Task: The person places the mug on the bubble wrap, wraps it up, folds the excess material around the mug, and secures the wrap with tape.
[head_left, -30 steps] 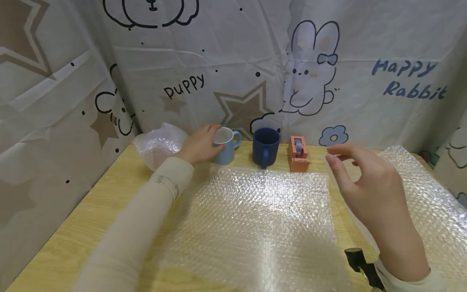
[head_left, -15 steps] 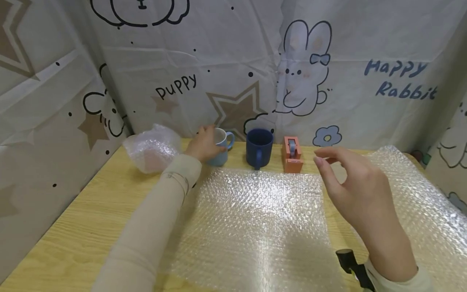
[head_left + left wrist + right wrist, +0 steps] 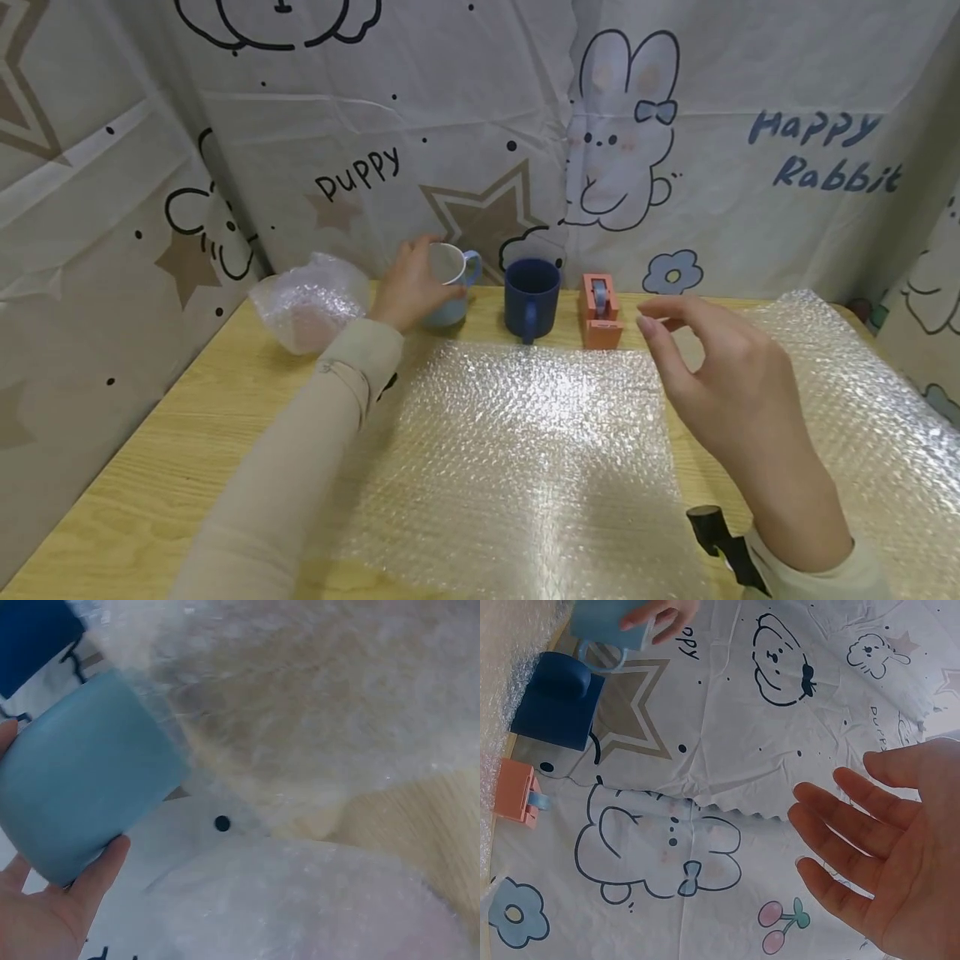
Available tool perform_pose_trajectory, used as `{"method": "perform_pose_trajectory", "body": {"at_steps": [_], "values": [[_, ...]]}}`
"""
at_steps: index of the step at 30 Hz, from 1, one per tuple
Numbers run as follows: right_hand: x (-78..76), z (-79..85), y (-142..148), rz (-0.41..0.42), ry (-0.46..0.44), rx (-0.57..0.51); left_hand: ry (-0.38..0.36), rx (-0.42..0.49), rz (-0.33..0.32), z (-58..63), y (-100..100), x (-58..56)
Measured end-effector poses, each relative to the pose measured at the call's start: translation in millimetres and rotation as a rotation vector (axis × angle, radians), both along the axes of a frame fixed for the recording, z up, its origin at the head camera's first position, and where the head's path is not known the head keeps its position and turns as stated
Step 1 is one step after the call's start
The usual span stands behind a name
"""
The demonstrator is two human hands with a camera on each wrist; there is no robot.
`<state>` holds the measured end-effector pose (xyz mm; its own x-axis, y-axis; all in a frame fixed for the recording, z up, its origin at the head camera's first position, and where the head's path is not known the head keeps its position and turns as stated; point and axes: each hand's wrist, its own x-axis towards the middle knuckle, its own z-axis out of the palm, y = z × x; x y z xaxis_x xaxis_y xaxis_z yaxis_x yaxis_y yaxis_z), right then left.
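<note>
My left hand [image 3: 411, 287] grips the light blue mug [image 3: 447, 312] by its upper part, thumb at the near side and fingers behind. The mug is upright, its white inside showing and its handle toward the right. In the left wrist view the light blue mug [image 3: 94, 776] fills the space between thumb and fingers. My right hand [image 3: 731, 375] hovers over the right side of the table, holding nothing; in the right wrist view the fingers of the right hand [image 3: 877, 840] are loosely spread. Below both hands a sheet of bubble wrap [image 3: 517, 450] lies flat.
A dark blue mug [image 3: 531, 300] stands right of the light blue one, then a coral tape dispenser [image 3: 602, 312]. A bubble-wrapped bundle [image 3: 311, 304] sits at the back left. More bubble wrap [image 3: 862, 400] lies along the right side. A printed cloth [image 3: 480, 125] hangs behind the table.
My left hand has closed round the light blue mug and raised it slightly. The right hand keeps nearly the same pose. The head view has shifted a little.
</note>
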<state>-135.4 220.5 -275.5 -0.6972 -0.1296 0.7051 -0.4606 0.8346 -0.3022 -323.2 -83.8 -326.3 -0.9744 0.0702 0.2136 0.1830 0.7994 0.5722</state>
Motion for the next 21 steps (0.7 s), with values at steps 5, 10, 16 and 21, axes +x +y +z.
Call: {"method": "perform_pose_trajectory", "body": {"at_steps": [5, 10, 16, 21], "values": [[-0.2, 0.8, -2.4, 0.023, 0.010, -0.006, 0.092, -0.046, 0.009, 12.9, -2.0, 9.5], [0.8, 0.5, -4.1, 0.039, -0.007, -0.018, 0.175, -0.132, -0.017, 23.2, -2.7, 28.7], [1.7, -0.2, -4.3, 0.042, -0.007, -0.017, 0.179, -0.173, -0.074, 31.0, 1.4, 56.0], [1.9, -0.8, -4.9, 0.054, 0.008, -0.013, 0.174, -0.212, -0.140, 33.5, 6.3, 76.3]]}}
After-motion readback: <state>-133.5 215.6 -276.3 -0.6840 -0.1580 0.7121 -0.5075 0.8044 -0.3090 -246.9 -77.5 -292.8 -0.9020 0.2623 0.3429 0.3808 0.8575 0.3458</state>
